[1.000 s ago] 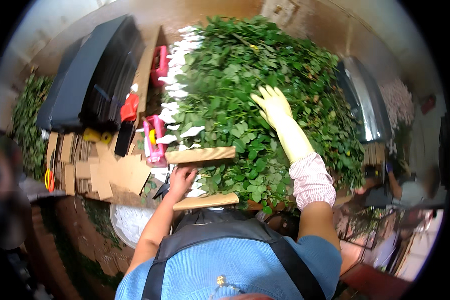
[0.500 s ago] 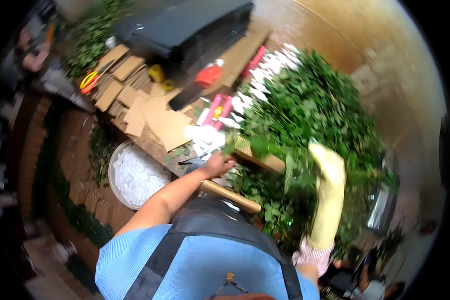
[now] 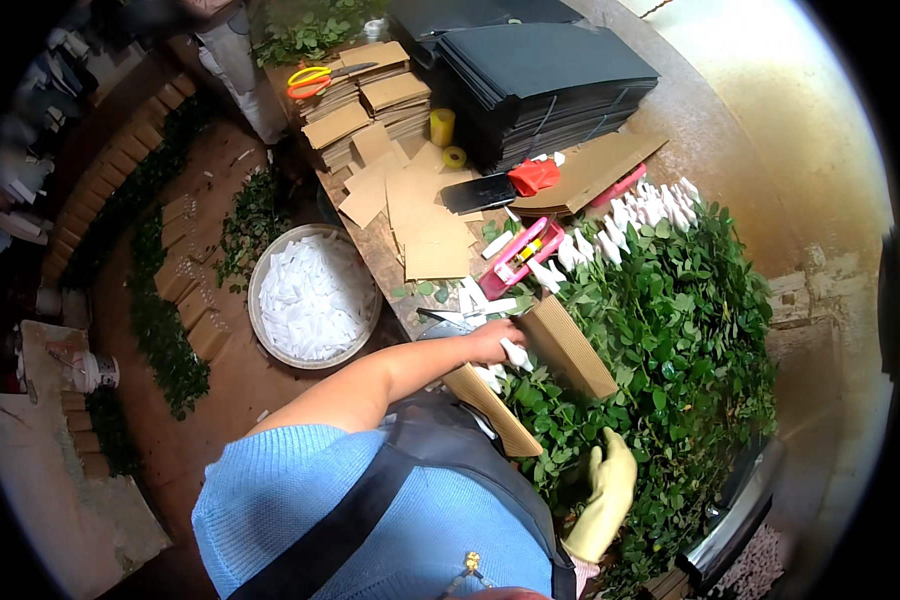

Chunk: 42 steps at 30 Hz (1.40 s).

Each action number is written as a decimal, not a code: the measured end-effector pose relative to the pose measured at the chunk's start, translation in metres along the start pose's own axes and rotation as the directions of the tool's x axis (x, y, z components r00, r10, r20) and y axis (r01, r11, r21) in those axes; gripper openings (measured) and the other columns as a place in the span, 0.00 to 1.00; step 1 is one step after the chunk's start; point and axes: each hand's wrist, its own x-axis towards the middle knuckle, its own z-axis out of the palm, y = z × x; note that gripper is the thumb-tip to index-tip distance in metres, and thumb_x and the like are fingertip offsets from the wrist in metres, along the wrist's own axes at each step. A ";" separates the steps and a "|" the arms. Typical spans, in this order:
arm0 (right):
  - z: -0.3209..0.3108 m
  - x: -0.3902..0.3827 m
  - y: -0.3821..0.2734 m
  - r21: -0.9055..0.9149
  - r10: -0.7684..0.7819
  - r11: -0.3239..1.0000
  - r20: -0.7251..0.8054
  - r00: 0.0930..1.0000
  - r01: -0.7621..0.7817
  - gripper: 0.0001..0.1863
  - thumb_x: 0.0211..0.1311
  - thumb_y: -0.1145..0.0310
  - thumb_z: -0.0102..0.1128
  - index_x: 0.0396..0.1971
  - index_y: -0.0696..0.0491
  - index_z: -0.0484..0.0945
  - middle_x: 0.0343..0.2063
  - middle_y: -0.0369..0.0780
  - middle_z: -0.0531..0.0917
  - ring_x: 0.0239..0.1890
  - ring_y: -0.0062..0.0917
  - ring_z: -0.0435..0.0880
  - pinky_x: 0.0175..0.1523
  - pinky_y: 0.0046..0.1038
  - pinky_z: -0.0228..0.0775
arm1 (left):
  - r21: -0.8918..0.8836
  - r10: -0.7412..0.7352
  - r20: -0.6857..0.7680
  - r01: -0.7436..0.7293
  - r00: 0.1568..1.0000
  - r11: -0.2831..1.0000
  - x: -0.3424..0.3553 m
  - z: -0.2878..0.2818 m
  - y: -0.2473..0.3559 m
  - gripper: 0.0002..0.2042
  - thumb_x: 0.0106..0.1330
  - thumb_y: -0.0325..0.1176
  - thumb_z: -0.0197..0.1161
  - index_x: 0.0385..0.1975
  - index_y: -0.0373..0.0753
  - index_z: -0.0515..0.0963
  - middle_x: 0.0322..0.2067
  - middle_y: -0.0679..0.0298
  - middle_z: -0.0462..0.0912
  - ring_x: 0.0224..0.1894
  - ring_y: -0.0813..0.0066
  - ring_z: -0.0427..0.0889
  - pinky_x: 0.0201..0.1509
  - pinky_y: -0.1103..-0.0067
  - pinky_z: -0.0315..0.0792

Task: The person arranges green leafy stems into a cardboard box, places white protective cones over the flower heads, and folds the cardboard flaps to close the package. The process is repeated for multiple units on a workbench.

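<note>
My bare left hand (image 3: 490, 343) is closed round a flower head in a white sleeve (image 3: 516, 354), at the near end of two upright corrugated cardboard pieces (image 3: 570, 345). More white-sleeved heads show between the pieces, with green leaves (image 3: 560, 412) behind them. My right hand (image 3: 606, 480), in a yellow rubber glove, is over the leafy stems to the right; its thumb and fingers are apart, and no held thing shows in it. A big heap of leafy stems (image 3: 685, 320) spreads beyond, its white-sleeved heads (image 3: 655, 203) lined along the far left edge.
A pink stapler (image 3: 520, 258), a dark phone (image 3: 478, 194), cardboard sheets (image 3: 430, 235), scissors (image 3: 310, 82) and stacked black sheets (image 3: 550, 90) lie on the table. A tub of white sleeves (image 3: 310, 297) stands left of it. Stems and cardboard line the floor; another person (image 3: 240, 75) stands beyond.
My right hand has come down and nearer from above the heap; the leafy stem blurred beside it has gone from there. My left hand has moved slightly right. The whole view has turned.
</note>
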 end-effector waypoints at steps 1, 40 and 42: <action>-0.012 -0.002 -0.012 0.160 0.056 0.986 -0.029 0.998 -0.051 0.19 0.65 0.72 0.63 0.56 0.54 0.82 0.51 0.50 0.86 0.54 0.43 0.85 0.59 0.38 0.76 | 0.019 -0.021 0.031 0.021 0.999 1.000 0.002 -0.004 0.004 0.14 0.54 0.37 0.73 0.40 0.42 0.87 0.41 0.55 0.87 0.47 0.52 0.84 0.51 0.64 0.79; 0.112 0.149 -0.112 -0.065 0.077 0.996 0.324 0.943 -0.060 0.32 0.69 0.53 0.60 0.72 0.39 0.68 0.71 0.45 0.69 0.73 0.46 0.65 0.76 0.42 0.58 | -0.741 -0.625 -0.264 0.261 0.735 0.619 0.000 -0.079 0.032 0.10 0.73 0.33 0.60 0.31 0.35 0.80 0.27 0.70 0.83 0.31 0.87 0.77 0.37 0.81 0.71; 0.103 0.143 -0.120 -0.082 0.059 0.996 0.326 0.943 -0.034 0.32 0.69 0.53 0.61 0.71 0.40 0.68 0.71 0.45 0.69 0.73 0.46 0.65 0.76 0.42 0.58 | -0.419 -0.565 -0.046 0.498 0.824 0.760 -0.010 -0.093 0.003 0.13 0.72 0.40 0.62 0.33 0.35 0.77 0.29 0.62 0.85 0.35 0.77 0.84 0.40 0.77 0.75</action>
